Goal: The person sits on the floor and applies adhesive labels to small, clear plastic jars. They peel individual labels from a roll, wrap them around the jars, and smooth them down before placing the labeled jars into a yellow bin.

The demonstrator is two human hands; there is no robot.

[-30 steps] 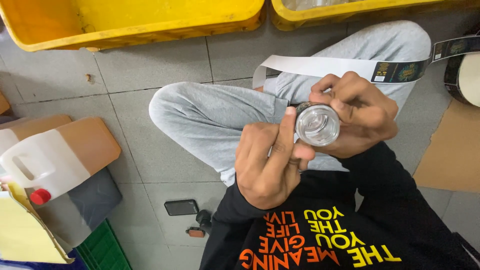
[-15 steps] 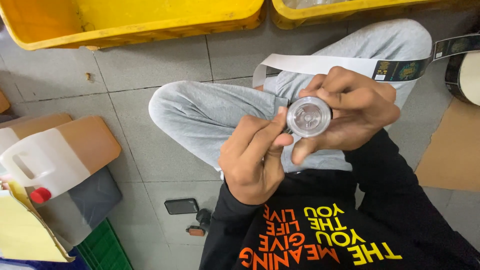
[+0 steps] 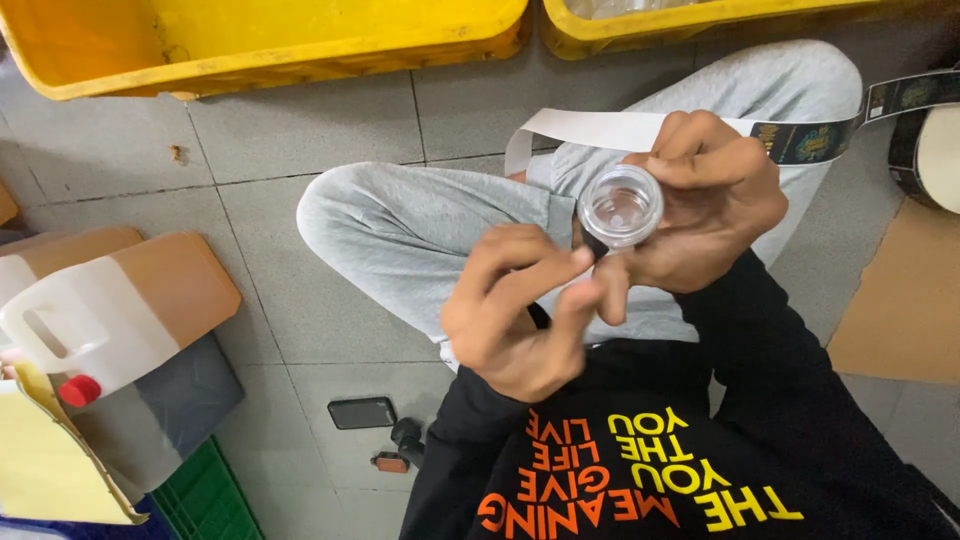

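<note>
My right hand grips a small clear plastic jar with its open mouth facing up at me, held above my lap. My left hand is just below and left of the jar, its thumb and forefinger pinching a small dark label against the jar's side. A long strip of label backing, white with dark printed labels toward the right, runs behind my right hand across my grey-trousered knee to a roll at the right edge.
Two yellow plastic crates stand along the top on the grey tiled floor. A white jug with a red cap lies at the left above a green crate. A dark phone lies on the floor, brown cardboard at the right.
My right hand has lifted the jar a little up and away from my body. My left hand's fingers have shifted from over the jar's side down to its lower left edge.
</note>
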